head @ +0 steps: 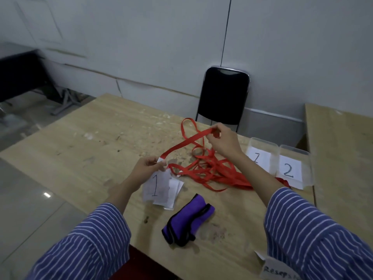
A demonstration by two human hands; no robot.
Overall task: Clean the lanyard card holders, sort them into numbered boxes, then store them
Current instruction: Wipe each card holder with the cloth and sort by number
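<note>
A tangle of red lanyards point(210, 168) lies on the wooden table point(101, 138). My left hand point(148, 166) pinches the lower end of one red strap where it joins a clear card holder point(155, 186) marked 1, which hangs over other card holders point(173, 193) on the table. My right hand point(222, 141) pinches the same strap higher up, stretching it taut between both hands. Two clear boxes stand at the right, one labelled 1 point(260, 156), one labelled 2 point(292, 168).
A purple cloth with black trim point(187, 223) lies near the front edge. A black chair point(224, 96) stands behind the table against the wall. A handwritten paper label point(276, 273) sits at the front right. A second table point(341, 158) adjoins on the right.
</note>
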